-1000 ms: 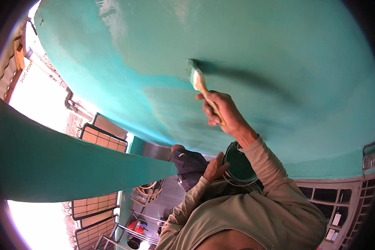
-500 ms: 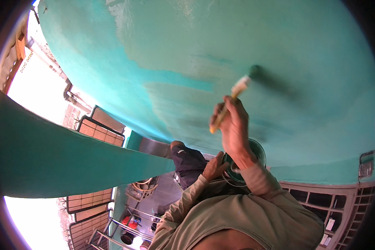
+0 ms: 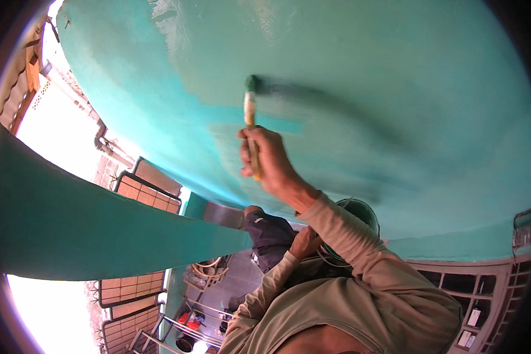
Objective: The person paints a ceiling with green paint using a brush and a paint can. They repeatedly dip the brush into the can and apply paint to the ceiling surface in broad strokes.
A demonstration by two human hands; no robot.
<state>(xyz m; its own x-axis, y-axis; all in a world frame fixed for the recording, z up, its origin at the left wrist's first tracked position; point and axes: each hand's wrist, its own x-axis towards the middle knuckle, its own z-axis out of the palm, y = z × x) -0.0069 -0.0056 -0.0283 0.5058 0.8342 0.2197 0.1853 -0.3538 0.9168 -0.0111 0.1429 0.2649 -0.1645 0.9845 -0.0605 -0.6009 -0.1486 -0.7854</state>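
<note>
My right hand (image 3: pixel 270 156) grips the yellow-handled paintbrush (image 3: pixel 249 109) upright, fingers wrapped round the handle. Its green, paint-loaded bristles are at the wall (image 3: pixel 360 65), near the border between the greyish-green coat and a brighter turquoise patch. A dark shadow trails to the right of the bristles. Low in front of my body, my left hand (image 3: pixel 305 243) is closed at the side of a dark green paint bucket (image 3: pixel 366 215) with a thin wire handle. My right forearm crosses in front of the bucket and hides much of it and its contents.
A green beam (image 3: pixel 100 218) runs along the left. Below stand metal railings (image 3: pixel 189 312) with a red item and dark pots nearby. A dark garment (image 3: pixel 268 236), apparently on a person, is left of my left hand. At lower right is a barred window (image 3: pixel 466 283).
My right hand has swept the paintbrush leftwards and slightly up along the wall, turning it more upright. The forearm now covers more of the bucket. My left hand stays by the bucket.
</note>
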